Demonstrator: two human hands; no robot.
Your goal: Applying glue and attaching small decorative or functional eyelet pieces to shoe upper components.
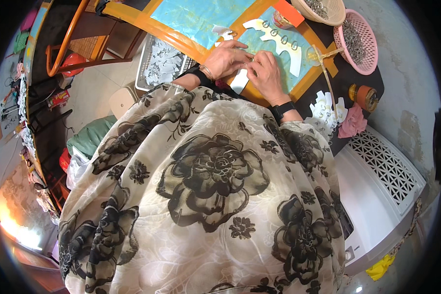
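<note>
My left hand [225, 60] and my right hand [266, 76] meet over the near part of the table, fingertips pinched close together. Whatever sits between the fingertips is too small and covered to make out. Just below them a white flat piece [239, 81] sticks out between the hands. Beyond my left hand lies another white piece [224, 33] with a ring near it. Past my right hand a curved white piece with a notched edge [291, 58] rests on the blue sheet [252, 41], and several metal rings [275, 32] lie along it.
At the far right stand a beige basket [337, 18] and a pink basket [372, 46] of metal rings. An orange container [291, 13], a wooden stick [327, 78], a jar [363, 97], white pieces [324, 109] and pink cloth [353, 121] are nearby. Left is a tray [143, 81] of white pieces.
</note>
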